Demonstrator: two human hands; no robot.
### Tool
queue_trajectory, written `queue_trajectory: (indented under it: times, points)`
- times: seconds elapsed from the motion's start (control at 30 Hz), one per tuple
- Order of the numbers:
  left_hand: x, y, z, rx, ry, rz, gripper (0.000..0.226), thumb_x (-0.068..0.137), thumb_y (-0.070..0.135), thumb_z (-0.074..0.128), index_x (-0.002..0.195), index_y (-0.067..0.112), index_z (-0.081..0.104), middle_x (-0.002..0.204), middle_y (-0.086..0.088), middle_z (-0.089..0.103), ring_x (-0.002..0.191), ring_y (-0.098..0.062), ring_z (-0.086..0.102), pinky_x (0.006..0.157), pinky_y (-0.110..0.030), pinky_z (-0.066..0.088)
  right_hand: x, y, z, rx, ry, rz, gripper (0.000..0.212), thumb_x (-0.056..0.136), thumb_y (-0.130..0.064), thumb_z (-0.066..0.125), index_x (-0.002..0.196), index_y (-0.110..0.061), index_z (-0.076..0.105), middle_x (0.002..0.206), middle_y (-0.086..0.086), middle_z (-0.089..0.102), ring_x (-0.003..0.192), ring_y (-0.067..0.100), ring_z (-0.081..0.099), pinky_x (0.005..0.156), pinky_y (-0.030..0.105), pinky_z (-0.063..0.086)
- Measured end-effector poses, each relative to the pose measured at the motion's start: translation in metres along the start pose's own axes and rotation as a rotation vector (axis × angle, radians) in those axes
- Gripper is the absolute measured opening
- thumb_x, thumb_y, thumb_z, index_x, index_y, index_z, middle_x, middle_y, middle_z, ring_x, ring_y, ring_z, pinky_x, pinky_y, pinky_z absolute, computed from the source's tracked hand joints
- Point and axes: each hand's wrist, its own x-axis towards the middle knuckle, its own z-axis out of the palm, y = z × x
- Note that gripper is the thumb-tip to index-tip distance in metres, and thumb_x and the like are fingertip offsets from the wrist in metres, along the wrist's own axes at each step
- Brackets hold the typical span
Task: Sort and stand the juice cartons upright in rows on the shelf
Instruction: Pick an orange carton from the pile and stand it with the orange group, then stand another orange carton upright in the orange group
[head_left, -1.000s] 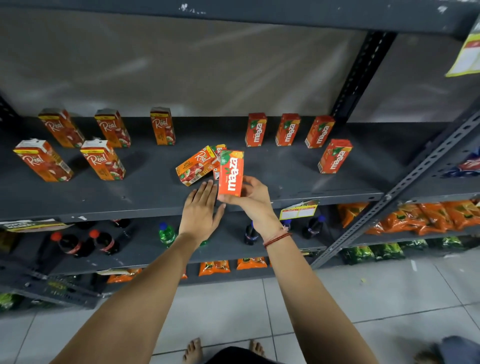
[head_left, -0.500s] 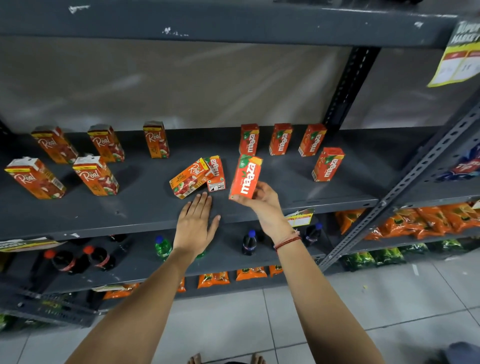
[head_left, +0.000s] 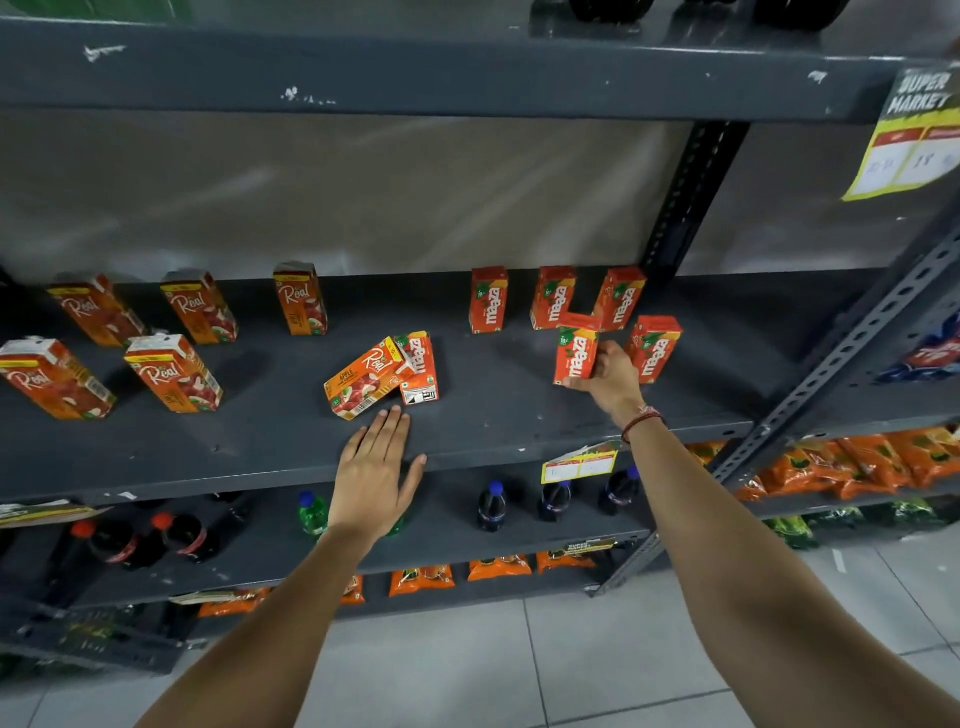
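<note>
My right hand (head_left: 610, 376) grips a small orange Maaza carton (head_left: 575, 349) upright on the grey shelf (head_left: 493, 415), just left of another standing Maaza carton (head_left: 653, 349). Three Maaza cartons (head_left: 553, 297) stand in a row behind them. My left hand (head_left: 375, 475) lies flat and open on the shelf's front edge. Just beyond its fingertips a Real apple carton (head_left: 362, 378) lies on its side against a lying Maaza carton (head_left: 422, 368). Several Real cartons (head_left: 174, 373) stand in two rows on the left.
A dark upright post (head_left: 685, 197) rises behind the Maaza row, and a slanted perforated strut (head_left: 841, 358) borders the right end. A price tag (head_left: 579, 462) hangs from the shelf edge. Soda bottles (head_left: 491, 506) and orange snack packs (head_left: 852, 462) fill the lower shelves.
My right hand has carried the Maaza carton from in front of the shelf's middle to the right, down beside the front-row carton. My left hand stayed near the shelf edge.
</note>
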Motion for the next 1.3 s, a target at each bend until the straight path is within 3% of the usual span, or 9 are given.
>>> queue_trajectory:
  times: [0.2,0.3,0.47,0.57,0.77,1.0,1.1,1.23,1.3]
  points:
    - [0.0,0.001,-0.001,0.01,-0.002,-0.007,0.069,0.096,0.051,0.013,0.135,0.003,0.045,0.141,-0.013,0.046,0.13,-0.026,0.042,0.105,-0.043,0.032,0.011,0.007,0.0,-0.077,-0.037,-0.036,0.068,0.069,-0.007,0.079,0.127,-0.011,0.043,0.127,0.013,0.06,0.118,0.029,0.057,0.104,0.052,0.043]
    - [0.0,0.001,-0.001,0.011,0.001,-0.009,0.068,0.096,0.05,0.015,0.135,0.004,0.045,0.141,-0.013,0.046,0.131,-0.026,0.041,0.106,-0.042,0.031,0.0,-0.001,0.002,-0.108,-0.015,-0.032,0.062,0.074,-0.005,0.074,0.127,-0.007,0.042,0.127,0.015,0.059,0.12,0.03,0.055,0.105,0.047,0.042]
    - [0.0,0.001,-0.001,0.021,0.007,-0.011,0.068,0.096,0.05,0.015,0.135,0.004,0.045,0.141,-0.012,0.046,0.13,-0.025,0.041,0.107,-0.041,0.028,-0.038,-0.004,0.026,-0.028,0.303,-0.024,0.064,0.073,-0.002,0.073,0.128,0.002,0.041,0.128,0.023,0.055,0.122,0.037,0.051,0.102,0.042,0.039]
    - [-0.001,0.0,0.0,0.025,0.017,-0.008,0.064,0.096,0.048,0.02,0.135,0.004,0.046,0.14,-0.013,0.047,0.129,-0.026,0.043,0.106,-0.042,0.03,-0.077,-0.017,0.057,-0.042,0.448,-0.113,0.06,0.08,-0.011,0.069,0.13,0.004,0.041,0.128,0.023,0.049,0.121,0.035,0.046,0.102,0.037,0.036]
    - [-0.001,0.0,0.0,0.011,0.024,-0.007,0.06,0.093,0.043,0.03,0.133,0.002,0.047,0.139,-0.015,0.048,0.128,-0.027,0.044,0.105,-0.041,0.031,-0.096,-0.068,0.134,-0.174,-0.132,-0.181,0.046,0.081,-0.027,0.068,0.115,0.002,0.056,0.117,0.021,0.06,0.112,0.034,0.054,0.096,0.037,0.042]
    - [0.0,-0.003,0.003,-0.007,0.022,0.008,0.059,0.093,0.043,0.035,0.136,0.002,0.043,0.139,-0.016,0.047,0.129,-0.028,0.042,0.107,-0.04,0.029,-0.07,-0.106,0.169,-0.346,-0.289,0.007,0.044,0.082,-0.033,0.06,0.114,-0.003,0.059,0.126,0.018,0.059,0.117,0.036,0.052,0.104,0.044,0.042]
    - [0.001,-0.004,0.004,-0.002,0.027,0.014,0.059,0.094,0.043,0.035,0.136,0.003,0.043,0.14,-0.015,0.047,0.13,-0.027,0.04,0.107,-0.039,0.028,-0.066,-0.115,0.162,-0.186,-0.316,0.118,0.035,0.078,-0.021,0.068,0.108,-0.004,0.062,0.117,0.014,0.063,0.107,0.029,0.057,0.098,0.039,0.047]
    - [0.002,-0.005,0.006,0.006,0.031,0.02,0.059,0.094,0.044,0.033,0.137,0.004,0.042,0.141,-0.014,0.046,0.131,-0.025,0.039,0.109,-0.037,0.024,-0.057,-0.126,0.15,0.02,-0.43,0.29,0.054,0.072,-0.012,0.076,0.119,-0.004,0.052,0.096,0.006,0.057,0.082,0.018,0.056,0.086,0.032,0.049]
    - [0.002,-0.005,0.006,0.015,0.036,0.021,0.06,0.094,0.044,0.033,0.137,0.004,0.042,0.141,-0.013,0.046,0.131,-0.025,0.039,0.109,-0.036,0.024,-0.053,-0.128,0.148,0.009,-0.489,0.34,0.053,0.069,-0.014,0.08,0.116,-0.006,0.055,0.095,0.005,0.061,0.085,0.016,0.058,0.084,0.028,0.051]
